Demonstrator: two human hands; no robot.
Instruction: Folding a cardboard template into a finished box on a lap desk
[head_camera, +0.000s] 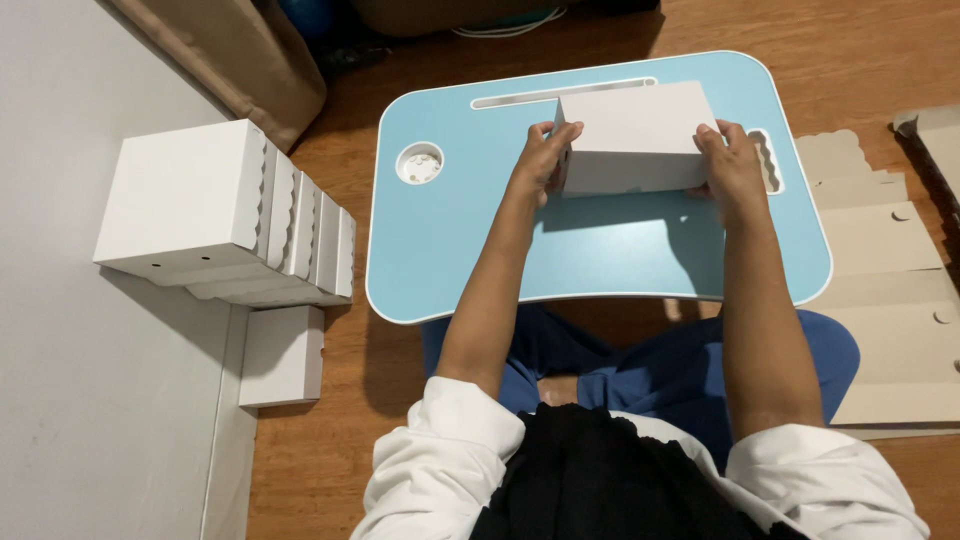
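- I see a white cardboard box (636, 138) in the upper centre of the frame, standing on the light-blue lap table (600, 255), near its far edge.
- My left hand (543, 152) presses against the box's left end, fingers curled around the corner, gripping it.
- My right hand (732, 160) clasps the box's right end, fingers over the top edge, thumb side toward me; it is closed on the box as well.
- The box sits just in front of the long slot (520, 99) along the table's far rim, and well to the right of the round cup recess (419, 163).
- At the left of the frame, a row of finished white boxes (230, 215) with scalloped edges leans together on the wooden floor (320, 440), against the grey wall.
- One smaller white box (283, 356) lies just below that row.
- At the right edge, a stack of flat, unfolded box blanks (885, 290) rests on the floor, beside the table.
- My blue trouser legs show under the table's near edge.
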